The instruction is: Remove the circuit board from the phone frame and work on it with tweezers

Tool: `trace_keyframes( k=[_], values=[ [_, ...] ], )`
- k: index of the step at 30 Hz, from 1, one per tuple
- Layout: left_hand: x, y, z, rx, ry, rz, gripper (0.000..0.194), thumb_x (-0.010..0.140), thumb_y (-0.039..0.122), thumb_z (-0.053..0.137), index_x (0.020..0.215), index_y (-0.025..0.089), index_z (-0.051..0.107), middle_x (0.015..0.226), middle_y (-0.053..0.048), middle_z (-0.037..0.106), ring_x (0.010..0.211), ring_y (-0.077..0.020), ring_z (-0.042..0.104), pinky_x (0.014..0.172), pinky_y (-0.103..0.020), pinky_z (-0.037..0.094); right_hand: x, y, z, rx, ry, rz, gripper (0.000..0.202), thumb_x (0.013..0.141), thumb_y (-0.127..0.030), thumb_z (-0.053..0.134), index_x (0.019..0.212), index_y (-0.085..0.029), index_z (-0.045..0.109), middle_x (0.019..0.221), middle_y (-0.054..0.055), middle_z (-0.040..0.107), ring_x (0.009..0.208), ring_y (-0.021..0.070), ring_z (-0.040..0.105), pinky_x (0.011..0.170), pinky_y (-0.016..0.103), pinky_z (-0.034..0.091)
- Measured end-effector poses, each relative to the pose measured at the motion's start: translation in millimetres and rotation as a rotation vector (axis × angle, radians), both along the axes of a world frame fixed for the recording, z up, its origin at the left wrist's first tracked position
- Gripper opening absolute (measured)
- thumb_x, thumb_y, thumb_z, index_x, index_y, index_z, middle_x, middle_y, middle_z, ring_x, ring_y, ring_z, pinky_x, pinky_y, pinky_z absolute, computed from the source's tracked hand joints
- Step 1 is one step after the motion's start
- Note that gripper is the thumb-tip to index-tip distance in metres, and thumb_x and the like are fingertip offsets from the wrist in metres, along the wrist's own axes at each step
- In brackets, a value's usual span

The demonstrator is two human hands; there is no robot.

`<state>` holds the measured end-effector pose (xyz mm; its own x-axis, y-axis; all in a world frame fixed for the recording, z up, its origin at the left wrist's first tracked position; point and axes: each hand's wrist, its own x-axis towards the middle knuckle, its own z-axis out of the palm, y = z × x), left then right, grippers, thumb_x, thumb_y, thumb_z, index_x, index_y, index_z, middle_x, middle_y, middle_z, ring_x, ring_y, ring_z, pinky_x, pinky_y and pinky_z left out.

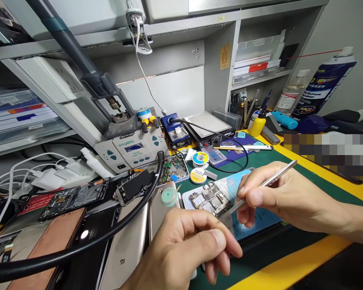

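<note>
My right hand (260, 197) grips a slim pair of metal tweezers (278, 173), slanted down to the left. Their tips are at the lower right edge of a phone circuit board (210, 195), though contact is hard to make out. The board lies on a blue and pale work pad (257, 223) on the green mat. In front, nearer to me, is my left hand (193, 249), its thumb pressed against the curled index finger. Whatever may be between those fingers is hidden.
A thick black hose (121, 229) arches over several phones on the left, from the hot-air station (133, 149). Behind the board are a solder spool (200, 158), a tray of small parts (175, 169) and a heating plate (210, 125). A spray can (323, 84) stands back right.
</note>
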<state>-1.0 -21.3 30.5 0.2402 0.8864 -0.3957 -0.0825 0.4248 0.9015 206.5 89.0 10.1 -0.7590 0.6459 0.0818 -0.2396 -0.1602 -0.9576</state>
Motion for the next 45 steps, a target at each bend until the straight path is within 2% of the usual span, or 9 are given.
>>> trace_keyframes(
  k=[6, 10, 19, 22, 25, 28, 32, 39, 45],
  values=[
    [-3.0, -1.8, -2.0, 0.098, 0.099, 0.038, 0.032, 0.078, 0.046, 0.073, 0.080, 0.015, 0.079, 0.065, -0.003, 0.065, 0.060, -0.0109, 0.054, 0.057, -0.022, 0.043, -5.0, 2.1, 5.5, -0.089, 0.031, -0.019, 0.008, 0.080, -0.028, 0.085, 0.082, -0.021, 0.083, 0.066, 0.006, 0.076, 0.062, 0.0214, 0.077, 0.057, 0.025, 0.064],
    [-12.9, 4.1, -10.6, 0.278, 0.161, 0.192, 0.042, 0.087, 0.055, 0.066, 0.072, 0.016, 0.073, 0.056, 0.000, 0.057, 0.053, -0.0092, 0.047, 0.051, -0.023, 0.034, -7.1, 10.5, 10.7, -0.110, 0.059, -0.093, 0.013, 0.080, -0.029, 0.086, 0.074, -0.017, 0.081, 0.063, 0.004, 0.074, 0.059, 0.0176, 0.075, 0.055, 0.020, 0.061],
    [-26.9, 17.1, -26.1, 0.673, 0.601, 0.462, 0.054, 0.101, 0.043, 0.051, 0.053, 0.021, 0.039, 0.053, 0.005, 0.035, 0.054, -0.0118, 0.036, 0.056, -0.030, 0.031, -8.1, 25.3, 12.3, -0.131, 0.071, -0.177, 0.020, 0.080, -0.028, 0.085, 0.073, -0.013, 0.075, 0.068, 0.004, 0.072, 0.059, 0.0142, 0.071, 0.054, 0.020, 0.060],
    [-25.3, 16.2, -23.1, 0.772, 0.782, 0.357, 0.043, 0.096, 0.039, 0.059, 0.058, 0.021, 0.051, 0.059, 0.004, 0.044, 0.058, -0.0129, 0.039, 0.058, -0.031, 0.032, -5.7, 33.5, 9.3, -0.147, 0.049, -0.182, 0.019, 0.083, -0.030, 0.082, 0.079, -0.013, 0.072, 0.068, 0.003, 0.071, 0.056, 0.0132, 0.069, 0.052, 0.020, 0.059],
    [-20.7, 13.8, -19.7, 0.830, 0.925, 0.178, 0.016, 0.083, 0.035, 0.076, 0.092, 0.023, 0.071, 0.090, -0.001, 0.066, 0.085, -0.0197, 0.057, 0.078, -0.033, 0.044, -3.3, 42.7, 5.5, -0.161, -0.007, -0.179, 0.020, 0.087, -0.031, 0.077, 0.080, -0.014, 0.070, 0.067, 0.003, 0.070, 0.053, 0.0136, 0.068, 0.050, 0.021, 0.059],
    [-15.8, 10.7, -19.4, 0.858, 1.061, 0.049, 0.041, 0.078, 0.031, 0.078, 0.117, 0.025, 0.066, 0.114, -0.005, 0.067, 0.109, -0.0268, 0.056, 0.096, -0.041, 0.043, -2.5, 47.5, 3.7, -0.175, -0.072, -0.157, 0.022, 0.090, -0.032, 0.073, 0.082, -0.012, 0.070, 0.066, 0.005, 0.070, 0.051, 0.0142, 0.068, 0.047, 0.021, 0.058],
    [-14.8, 8.3, -21.2, 0.865, 1.222, -0.035, 0.044, 0.086, 0.035, 0.070, 0.127, 0.024, 0.057, 0.122, -0.009, 0.063, 0.114, -0.0295, 0.054, 0.098, -0.045, 0.044, -2.9, 43.3, 6.4, -0.171, -0.102, -0.080, 0.027, 0.088, -0.036, 0.077, 0.081, -0.010, 0.071, 0.066, 0.005, 0.069, 0.053, 0.0147, 0.068, 0.048, 0.022, 0.058],
    [-5.4, 6.3, -24.0, 0.950, 1.066, 0.083, 0.022, 0.092, 0.024, 0.065, 0.114, 0.022, 0.063, 0.110, -0.007, 0.068, 0.108, -0.0243, 0.058, 0.097, -0.038, 0.044, -2.2, 29.8, 9.6, -0.119, -0.085, 0.023, 0.027, 0.075, -0.033, 0.088, 0.078, -0.010, 0.072, 0.066, 0.005, 0.070, 0.058, 0.0161, 0.069, 0.055, 0.025, 0.061],
    [12.2, 0.9, -19.2, 0.706, 0.800, 0.245, 0.012, 0.093, 0.029, 0.064, 0.103, 0.026, 0.071, 0.098, -0.002, 0.069, 0.086, -0.0175, 0.062, 0.078, -0.029, 0.048, -0.3, 24.0, 8.9, -0.021, -0.066, 0.072, 0.021, 0.080, -0.030, 0.084, 0.086, -0.011, 0.078, 0.065, 0.006, 0.073, 0.058, 0.0167, 0.070, 0.057, 0.027, 0.060]
  ],
)
